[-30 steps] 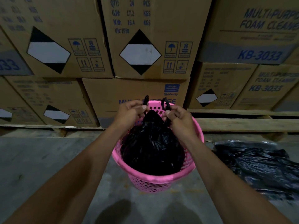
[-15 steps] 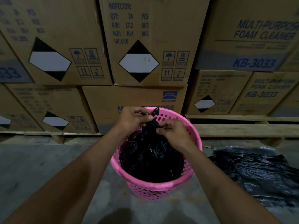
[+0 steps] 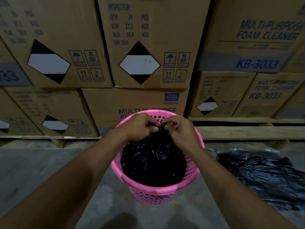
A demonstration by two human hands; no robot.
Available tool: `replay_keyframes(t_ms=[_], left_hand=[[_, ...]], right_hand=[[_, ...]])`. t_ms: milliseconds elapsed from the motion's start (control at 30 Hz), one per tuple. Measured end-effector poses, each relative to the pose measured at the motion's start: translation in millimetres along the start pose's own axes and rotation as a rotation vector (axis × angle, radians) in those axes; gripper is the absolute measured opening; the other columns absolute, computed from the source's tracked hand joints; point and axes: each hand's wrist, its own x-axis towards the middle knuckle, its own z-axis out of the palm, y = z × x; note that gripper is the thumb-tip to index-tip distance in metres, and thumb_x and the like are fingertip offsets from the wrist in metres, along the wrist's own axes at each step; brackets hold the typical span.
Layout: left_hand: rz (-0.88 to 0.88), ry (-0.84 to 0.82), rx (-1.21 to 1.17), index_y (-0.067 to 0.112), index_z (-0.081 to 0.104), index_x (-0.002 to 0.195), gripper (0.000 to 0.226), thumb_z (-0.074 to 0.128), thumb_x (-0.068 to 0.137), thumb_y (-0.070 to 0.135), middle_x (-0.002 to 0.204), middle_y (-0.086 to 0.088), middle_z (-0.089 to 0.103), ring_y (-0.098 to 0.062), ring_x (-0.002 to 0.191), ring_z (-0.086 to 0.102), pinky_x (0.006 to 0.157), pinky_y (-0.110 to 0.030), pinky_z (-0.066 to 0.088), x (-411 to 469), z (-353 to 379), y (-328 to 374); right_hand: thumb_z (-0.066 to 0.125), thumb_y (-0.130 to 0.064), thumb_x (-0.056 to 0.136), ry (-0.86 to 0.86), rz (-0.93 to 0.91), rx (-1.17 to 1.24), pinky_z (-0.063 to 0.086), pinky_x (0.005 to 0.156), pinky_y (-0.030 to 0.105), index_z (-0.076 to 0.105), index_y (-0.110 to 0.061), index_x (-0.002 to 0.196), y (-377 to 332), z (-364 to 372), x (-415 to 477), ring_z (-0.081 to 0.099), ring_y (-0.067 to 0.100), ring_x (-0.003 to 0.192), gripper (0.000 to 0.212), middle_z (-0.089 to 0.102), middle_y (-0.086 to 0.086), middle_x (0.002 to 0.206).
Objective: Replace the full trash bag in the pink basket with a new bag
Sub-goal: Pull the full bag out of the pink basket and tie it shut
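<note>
Pink perforated basket (image 3: 158,193) stands on the grey concrete floor (image 3: 41,171), right in front of the stacked cardboard cartons (image 3: 148,52) printed "MULTI-PURPOSE FOAM CLEANER KB-3033". Full black trash bag (image 3: 153,162) sits inside the basket, filling it, with its top gathered into a tight neck at the far rim. Both hands meet at that neck. Left hand (image 3: 140,127) has fingers curled round the gathered plastic, thumb pointing toward the other hand. Right hand (image 3: 179,129) pinches the small black knot or bunched end between thumb and fingertips, remaining fingers bent. The two hands almost touch each other over the bag top; can't tell whether the knot is finished. Both forearms reach in from the lower corners.

To the right of the basket, on the floor, lies a flat heap of black plastic bags (image 3: 267,176), near the basket but not touching it. Cartons rest on wooden pallets (image 3: 247,131) along the back. Light is dim, some blur.
</note>
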Motion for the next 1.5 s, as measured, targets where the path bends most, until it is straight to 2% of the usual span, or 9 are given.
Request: replay_keyframes(t_ms=[167,367,500,633,767,900,1033,1333,1500], left_hand=[[-0.206,-0.033,-0.568,0.021,0.07,0.081,0.02,0.062,0.096,0.01,0.069,0.007,0.062,-0.006,0.065,0.054,0.069,-0.021,0.045,-3,6,-2],[-0.322,0.04,-1.0,0.011,0.069,0.086,0.012,0.062,0.093,0.005,0.081,-0.005,0.068,-0.012,0.077,0.063,0.077,-0.023,0.055,-9,19,-4],[-0.354,0.093,-0.955,0.011,0.074,0.091,0.009,0.069,0.089,0.004,0.073,0.003,0.073,-0.005,0.07,0.067,0.069,-0.018,0.056,-10,20,-10],[-0.322,0.196,-0.618,0.021,0.077,0.079,0.021,0.076,0.082,0.0,0.062,0.009,0.071,-0.007,0.063,0.064,0.062,-0.018,0.052,-14,17,-30],[-0.319,0.181,-0.096,0.027,0.081,0.085,0.013,0.081,0.079,0.015,0.076,0.011,0.071,-0.007,0.07,0.062,0.075,-0.021,0.048,-18,25,-39],[-0.341,0.142,0.066,0.024,0.08,0.09,0.011,0.078,0.083,0.016,0.083,0.007,0.068,-0.007,0.08,0.059,0.078,-0.015,0.038,-20,30,-34],[-0.299,0.231,-0.021,0.019,0.08,0.089,0.011,0.075,0.084,0.011,0.087,0.004,0.069,-0.011,0.083,0.062,0.082,-0.019,0.044,-18,23,-31],[-0.301,0.316,-0.613,0.026,0.054,0.093,0.029,0.069,0.089,0.002,0.077,-0.013,0.064,-0.015,0.063,0.063,0.062,-0.03,0.052,-11,11,-10],[-0.288,0.27,-0.794,0.0,0.069,0.1,0.014,0.06,0.092,-0.007,0.078,-0.007,0.066,-0.011,0.071,0.064,0.061,-0.017,0.056,-13,13,2]], right_hand=[[0.073,-0.011,0.087,0.014,-0.007,0.041,0.057,0.088,0.038,0.076,-0.028,0.109,0,2,-2,0.063,0.004,0.088,0.028,0.067,-0.018,0.098],[0.077,-0.031,0.084,-0.036,-0.015,0.152,0.057,0.088,0.029,0.074,-0.035,0.106,-5,7,-14,0.068,-0.004,0.091,0.023,0.075,-0.02,0.097],[0.069,-0.03,0.091,0.071,0.003,0.083,0.058,0.077,0.04,0.077,-0.024,0.097,-1,6,-9,0.069,0.007,0.077,0.012,0.075,-0.011,0.084],[0.068,-0.024,0.093,-0.023,0.082,-0.093,0.056,0.065,0.033,0.073,-0.022,0.094,12,-2,-10,0.066,0.013,0.065,0.006,0.072,-0.009,0.077],[0.067,-0.02,0.09,-0.135,0.083,-0.355,0.05,0.062,0.025,0.066,-0.023,0.08,27,-8,-13,0.063,0.014,0.065,0.011,0.071,-0.002,0.077],[0.064,-0.016,0.092,-0.237,0.099,-0.434,0.04,0.053,0.021,0.06,-0.024,0.08,26,-11,-13,0.06,0.011,0.062,0.015,0.068,0.0,0.075],[0.062,-0.022,0.094,-0.17,0.105,-0.214,0.049,0.058,0.03,0.064,-0.025,0.088,22,-8,-9,0.064,0.019,0.062,0.007,0.069,-0.002,0.074],[0.07,-0.025,0.091,-0.135,0.081,0.176,0.054,0.093,0.042,0.07,-0.022,0.105,-11,8,-2,0.067,0.015,0.1,0.014,0.073,-0.005,0.104],[0.073,-0.002,0.086,-0.145,0.074,0.344,0.057,0.077,0.031,0.066,-0.012,0.093,-18,14,3,0.071,0.013,0.081,0.015,0.075,0.005,0.09]])
